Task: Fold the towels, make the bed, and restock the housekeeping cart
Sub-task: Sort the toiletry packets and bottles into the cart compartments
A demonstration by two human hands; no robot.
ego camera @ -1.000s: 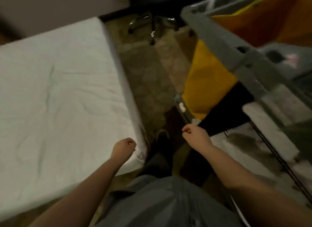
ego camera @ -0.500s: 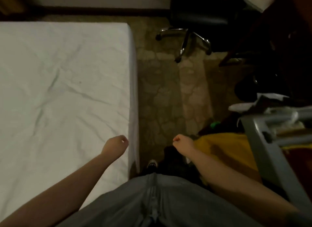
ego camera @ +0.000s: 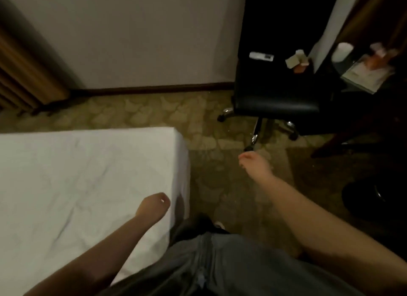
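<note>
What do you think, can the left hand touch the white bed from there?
Probably yes: the left hand is over the bed near its corner, holds nothing, and nothing lies between them.

The person wears grey trousers [ego camera: 231, 267] with a stitched front seam. A dark shoe [ego camera: 217, 226] with a white toe shows just beyond them. The left hand [ego camera: 154, 204], right hand [ego camera: 253, 163] and forearms are bare.
</note>
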